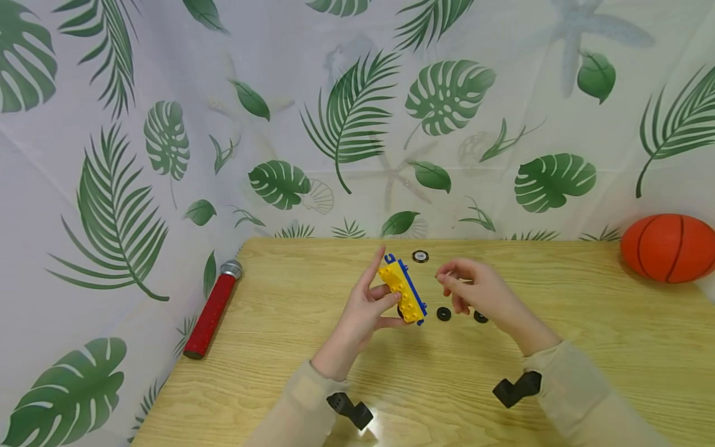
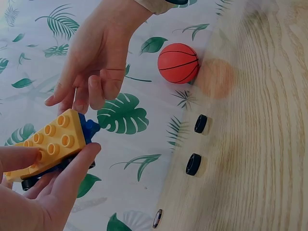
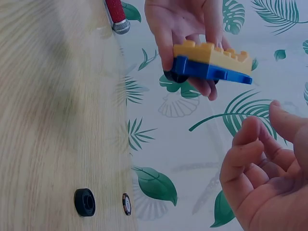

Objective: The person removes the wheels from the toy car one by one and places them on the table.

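Observation:
My left hand (image 1: pixel 360 310) holds a yellow and blue toy block car (image 1: pixel 403 290) above the table, thumb on the yellow studded top and fingers beneath. Black wheels (image 3: pixel 177 76) show on the car's side nearer the left palm. Small blue pegs (image 1: pixel 424 305) stick out along the side that faces my right hand (image 1: pixel 475 288). That hand hovers just right of the car, fingers loosely bent, and nothing shows between them in the right wrist view. Two loose black wheels, one left (image 1: pixel 444 314) and one right (image 1: pixel 481 316), lie on the table below the right hand.
A round chip (image 1: pixel 420 256) with a white centre lies near the table's back edge. The red microphone (image 1: pixel 215 310) rests along the left edge. An orange basketball (image 1: pixel 668 248) sits at the back right. A leaf-patterned cloth (image 1: pixel 357 211) hangs behind the wooden table (image 1: pixel 313 261).

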### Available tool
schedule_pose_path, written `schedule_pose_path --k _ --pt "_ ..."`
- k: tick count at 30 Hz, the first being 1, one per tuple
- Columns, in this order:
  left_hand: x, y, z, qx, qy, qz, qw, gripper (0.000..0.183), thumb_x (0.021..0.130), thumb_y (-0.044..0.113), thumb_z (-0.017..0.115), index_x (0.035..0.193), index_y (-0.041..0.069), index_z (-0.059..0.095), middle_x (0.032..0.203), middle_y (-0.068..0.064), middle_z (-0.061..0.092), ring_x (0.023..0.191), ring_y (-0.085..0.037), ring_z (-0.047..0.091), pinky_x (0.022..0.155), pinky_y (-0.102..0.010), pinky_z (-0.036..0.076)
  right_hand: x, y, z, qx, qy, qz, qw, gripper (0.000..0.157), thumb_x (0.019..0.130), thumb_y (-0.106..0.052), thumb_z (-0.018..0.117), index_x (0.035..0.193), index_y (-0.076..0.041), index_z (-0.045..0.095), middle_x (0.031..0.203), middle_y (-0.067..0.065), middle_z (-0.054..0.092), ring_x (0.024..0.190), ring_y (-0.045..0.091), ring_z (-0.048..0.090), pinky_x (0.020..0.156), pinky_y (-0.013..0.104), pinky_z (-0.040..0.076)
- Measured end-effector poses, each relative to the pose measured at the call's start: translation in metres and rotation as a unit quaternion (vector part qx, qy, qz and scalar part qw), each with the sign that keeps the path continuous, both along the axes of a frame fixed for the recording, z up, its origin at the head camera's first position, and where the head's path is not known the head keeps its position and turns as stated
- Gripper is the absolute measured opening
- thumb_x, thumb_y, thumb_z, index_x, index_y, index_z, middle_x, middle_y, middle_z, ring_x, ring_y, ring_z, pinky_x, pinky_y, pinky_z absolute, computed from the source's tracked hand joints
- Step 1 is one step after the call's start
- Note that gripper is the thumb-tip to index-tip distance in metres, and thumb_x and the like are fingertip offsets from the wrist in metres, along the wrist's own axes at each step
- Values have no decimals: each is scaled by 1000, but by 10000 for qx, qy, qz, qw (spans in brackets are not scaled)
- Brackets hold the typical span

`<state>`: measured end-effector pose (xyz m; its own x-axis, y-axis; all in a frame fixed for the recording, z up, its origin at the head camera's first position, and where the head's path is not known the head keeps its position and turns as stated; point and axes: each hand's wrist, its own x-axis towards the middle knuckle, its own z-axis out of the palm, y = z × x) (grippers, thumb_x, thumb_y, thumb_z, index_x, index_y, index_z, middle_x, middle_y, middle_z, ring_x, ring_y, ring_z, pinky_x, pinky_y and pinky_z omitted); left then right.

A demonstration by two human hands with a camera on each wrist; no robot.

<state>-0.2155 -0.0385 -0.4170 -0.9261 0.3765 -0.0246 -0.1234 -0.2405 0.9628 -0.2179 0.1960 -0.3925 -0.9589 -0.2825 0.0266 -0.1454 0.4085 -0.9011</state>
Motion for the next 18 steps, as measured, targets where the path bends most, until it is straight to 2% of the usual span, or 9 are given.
schedule_pose_path --k 4,12,18 --pt "0 1 0 42 -30 36 10000 85 97 -5 56 152 51 25 126 -24 64 108 -30 67 81 -55 58 2 -3 2 -178 50 117 9998 30 100 -22 59 119 1 56 87 12 59 57 20 59 50 29 52" --pt "0 1 -1 -267 -11 159 9995 67 94 -1 63 151 25 38 132 -21 62 112 -30 66 84 -52 59 4 -5 3 -291 113 173 9994 34 102 -22 56 125 3 53 93 14 60 64 21 62 53 29 54" --pt "0 2 -2 -326 38 94 9994 64 93 0 65 148 25 43 128 -20 64 108 -28 66 84 -53 59 4 -8 4 -500 163 189 9984 35 104 -23 52 127 4 52 95 14 60 71 24 65 57 28 55"
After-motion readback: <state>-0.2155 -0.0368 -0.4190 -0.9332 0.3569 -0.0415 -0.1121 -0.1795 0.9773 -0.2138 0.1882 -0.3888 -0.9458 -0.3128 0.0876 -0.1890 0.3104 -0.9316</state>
